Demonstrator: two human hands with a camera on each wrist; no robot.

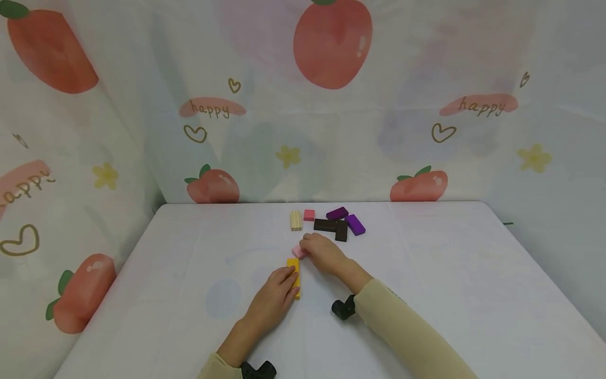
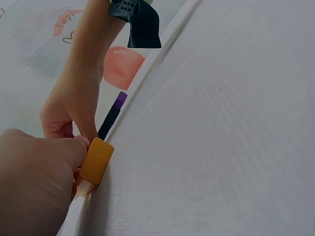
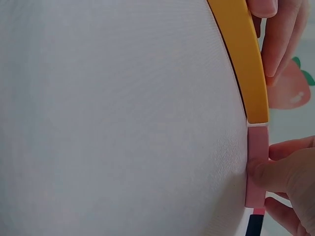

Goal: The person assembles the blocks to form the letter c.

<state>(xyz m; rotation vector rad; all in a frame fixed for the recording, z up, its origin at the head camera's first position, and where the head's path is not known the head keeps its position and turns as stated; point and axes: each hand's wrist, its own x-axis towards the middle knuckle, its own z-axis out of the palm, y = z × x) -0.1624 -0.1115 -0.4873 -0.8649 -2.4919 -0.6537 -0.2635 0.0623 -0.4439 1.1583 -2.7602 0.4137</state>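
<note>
On the white table, my left hand holds a long yellow block, with thumb and fingertips on its top and left side. The right wrist view shows the yellow block lying lengthwise. My right hand pinches a light pink block just beyond the yellow block's far end. Its thumb presses the near face of the pink block, and the other fingers go behind it. Only a thin gap shows between the two blocks. The left wrist view faces the yellow block's end.
Farther back lie a ridged cream block, a coral block, dark brown blocks and purple blocks. The white tabletop meets a fruit-printed curtain at its back edge. Black wrist mounts sit under both sleeves.
</note>
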